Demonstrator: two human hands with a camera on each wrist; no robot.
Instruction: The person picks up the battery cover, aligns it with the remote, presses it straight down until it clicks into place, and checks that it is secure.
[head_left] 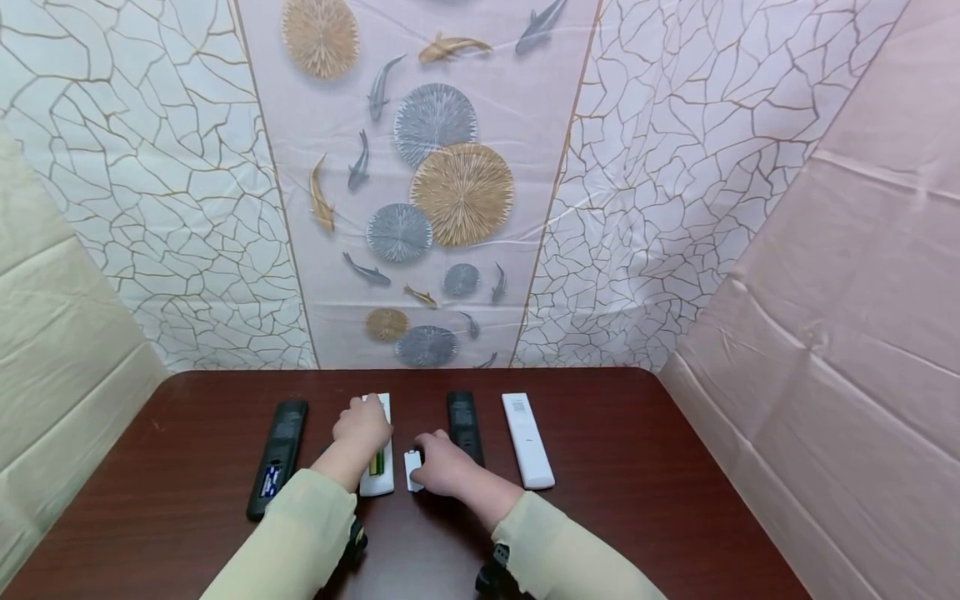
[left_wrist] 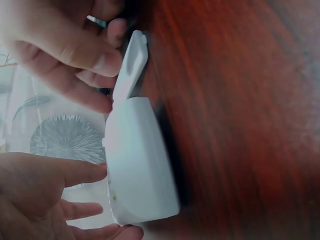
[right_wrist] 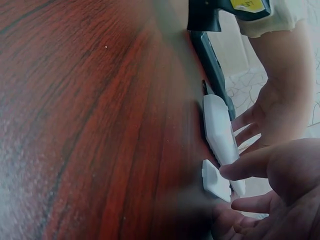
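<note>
Beside long white plastic remote (left_wrist: 140, 160), pinching small white plastic cover (head_left: 412, 473) with right hand (head_left: 444, 467); touching remote with left hand (head_left: 363, 427), cannot tell if gripping; risking drop by loosening.

Pale glare on the tabletop (right_wrist: 110, 130), wrist views hazy

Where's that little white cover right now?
In the head view, the white cover is low, near centre, held by the right hand, just right of the open white remote.
</note>
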